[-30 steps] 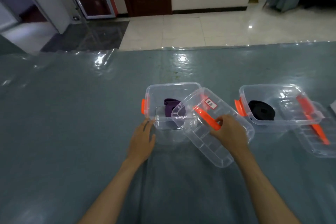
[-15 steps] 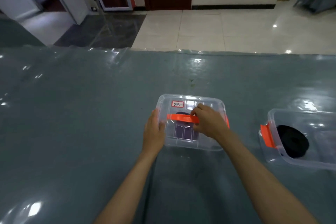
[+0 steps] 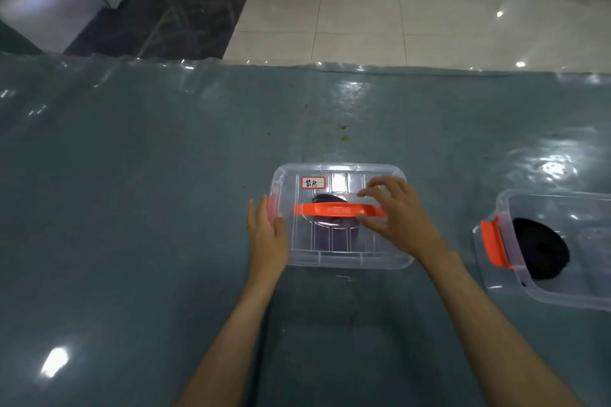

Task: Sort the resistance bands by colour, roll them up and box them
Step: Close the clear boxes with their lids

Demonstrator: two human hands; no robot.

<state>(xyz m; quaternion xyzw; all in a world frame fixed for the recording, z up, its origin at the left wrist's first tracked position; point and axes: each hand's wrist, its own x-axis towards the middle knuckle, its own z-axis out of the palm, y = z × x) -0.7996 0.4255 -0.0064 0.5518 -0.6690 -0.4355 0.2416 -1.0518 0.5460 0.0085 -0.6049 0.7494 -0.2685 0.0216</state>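
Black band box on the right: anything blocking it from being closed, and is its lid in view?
Nothing visible sits over the open box; the rolled black band lies inside, below the rim. No lid for it is in view. Both hands are on the lidded purple box: left hand, right hand.

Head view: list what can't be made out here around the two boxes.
- Purple band: seen only through the lid and under the orange handle; whether it is rolled is unclear.
- Left latch of the lidded box: hidden by the left hand.
- Right latch: hidden by the right hand.
- Open box with the black band: cut off by the right edge.
- Label: writing too small.
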